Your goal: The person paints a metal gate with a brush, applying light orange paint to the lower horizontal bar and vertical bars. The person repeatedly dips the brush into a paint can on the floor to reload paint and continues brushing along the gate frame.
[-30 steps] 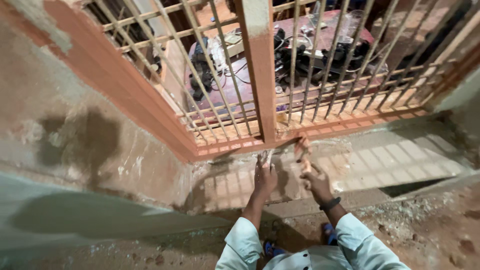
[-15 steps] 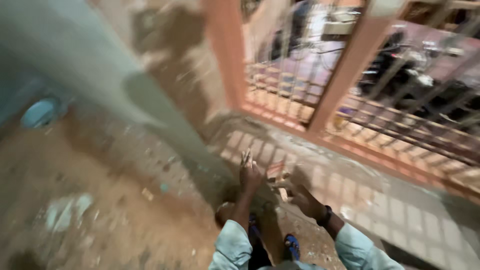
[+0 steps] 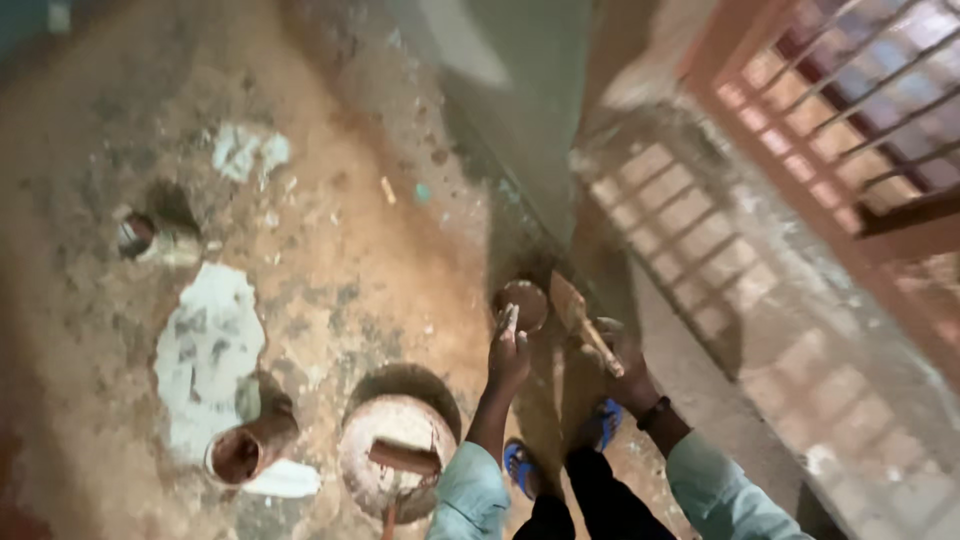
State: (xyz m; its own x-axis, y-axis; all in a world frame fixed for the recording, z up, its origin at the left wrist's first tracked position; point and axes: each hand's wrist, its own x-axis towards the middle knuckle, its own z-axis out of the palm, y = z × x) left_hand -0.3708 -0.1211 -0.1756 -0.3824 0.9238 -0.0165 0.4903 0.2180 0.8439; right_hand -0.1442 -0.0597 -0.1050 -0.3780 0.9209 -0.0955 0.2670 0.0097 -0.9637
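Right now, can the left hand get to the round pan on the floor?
Probably yes. The left hand hangs just above and beside the pan, and nothing lies between them. It already holds a small tool, though, so its grip is taken.

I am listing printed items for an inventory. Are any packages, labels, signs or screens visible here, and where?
None can be seen: no package, label, sign or screen.
The nearest containers are a plain round pan and a small rusty can on the dirty floor, both without labels.
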